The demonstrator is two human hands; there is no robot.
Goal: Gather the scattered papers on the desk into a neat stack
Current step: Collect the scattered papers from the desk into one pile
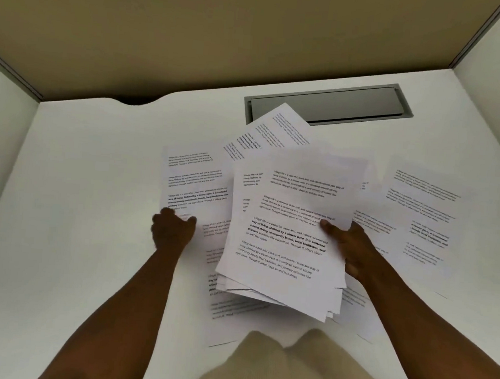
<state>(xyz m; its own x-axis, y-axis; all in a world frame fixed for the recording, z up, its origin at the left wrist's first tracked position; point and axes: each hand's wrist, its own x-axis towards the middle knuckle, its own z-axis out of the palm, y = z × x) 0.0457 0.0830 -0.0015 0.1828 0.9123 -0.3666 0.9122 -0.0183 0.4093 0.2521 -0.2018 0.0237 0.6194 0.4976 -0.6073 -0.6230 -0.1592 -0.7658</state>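
- A person leans over a white bench with both bare forearms stretched forward, seen from a camera on the head.
- The right hand holds a loose bundle of printed sheets, thumb on top near the bundle's right edge and fingers curled underneath; the bundle's corners fan out unevenly at its lower right.
- The left hand rests on a single printed sheet lying flat on the bench, fingers curled at its lower left edge; whether it pinches the paper or only presses on it cannot be told.
- The two hands are apart, with the held bundle between them.
- More printed sheets lie flat under and around the bundle: one pokes out beyond it, away from the hands, with its far corner overlapping a grey metal cable flap set into the bench.
- Another sheet lies to the right of the right hand, a little apart from the bundle.
- One more sheet lies below the bundle, between the forearms, near the person's beige clothing.
- Tan partition walls enclose the bench beyond the hands.
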